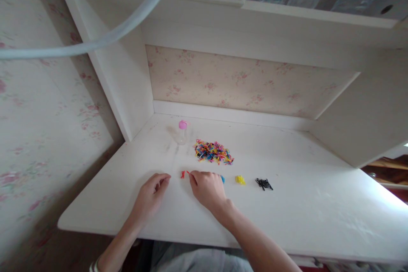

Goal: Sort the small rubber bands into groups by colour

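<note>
My right hand (207, 187) is closed in a pinch, and a small red rubber band (188, 172) sticks out at its fingertips. Just left of it lies a little pile of red rubber bands (182, 174). My left hand (154, 189) rests farther left, thumb and fingers pressed together; whatever they may hold is too small to make out. A blue pile (222, 179) is partly hidden behind my right hand. To its right are a yellow pile (240, 179) and a black pile (264, 184). Behind them spreads a heap of mixed-colour rubber bands (213, 152).
A clear bottle (182, 137) with a pink cap stands at the back left of the white desk (306, 216). Overhead, a shelf (318, 12) holds plastic bottles. A pale curved tube (127, 25) crosses the upper left. Side panels bound the desk.
</note>
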Demonstrator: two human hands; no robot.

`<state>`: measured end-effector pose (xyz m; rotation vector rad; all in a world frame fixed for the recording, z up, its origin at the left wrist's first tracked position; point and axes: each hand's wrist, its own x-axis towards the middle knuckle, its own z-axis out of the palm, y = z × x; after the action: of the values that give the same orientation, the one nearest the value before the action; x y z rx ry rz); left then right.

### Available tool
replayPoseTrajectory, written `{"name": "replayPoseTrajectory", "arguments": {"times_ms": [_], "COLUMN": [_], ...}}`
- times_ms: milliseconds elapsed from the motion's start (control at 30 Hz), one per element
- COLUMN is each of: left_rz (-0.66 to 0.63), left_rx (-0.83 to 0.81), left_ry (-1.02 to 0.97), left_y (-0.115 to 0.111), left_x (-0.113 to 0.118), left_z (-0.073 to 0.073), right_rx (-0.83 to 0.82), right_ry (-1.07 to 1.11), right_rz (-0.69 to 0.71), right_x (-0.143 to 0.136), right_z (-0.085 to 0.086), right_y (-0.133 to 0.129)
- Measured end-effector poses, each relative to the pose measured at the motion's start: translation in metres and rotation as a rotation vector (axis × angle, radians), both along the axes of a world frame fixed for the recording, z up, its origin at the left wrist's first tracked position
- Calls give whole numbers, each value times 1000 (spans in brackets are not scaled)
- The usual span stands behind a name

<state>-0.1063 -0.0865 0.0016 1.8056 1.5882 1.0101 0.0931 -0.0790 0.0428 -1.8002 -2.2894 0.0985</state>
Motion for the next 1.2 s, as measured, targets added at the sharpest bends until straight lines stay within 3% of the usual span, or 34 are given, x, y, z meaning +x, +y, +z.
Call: {"name": "replayPoseTrajectory", "arguments": {"times_ms": [400, 733, 1000, 1200], "left_rz": [-25, -9, -188, -173], "left_rx": [16, 27, 83, 16], "left_ry": [-6, 101, 398, 577], "left_y": [0, 1, 35, 77], "left_x": [-1, 4, 57, 90], "left_z": [2, 5, 29, 29], "right_rx": [-41, 11, -32, -39], "right_ry": [-129, 153, 448, 641], "right_rz": [94, -8, -117, -169], "right_x": [-21, 28, 73, 78], "right_z": [-11, -16, -33, -37], "right_y": [5, -39, -65, -65]}}
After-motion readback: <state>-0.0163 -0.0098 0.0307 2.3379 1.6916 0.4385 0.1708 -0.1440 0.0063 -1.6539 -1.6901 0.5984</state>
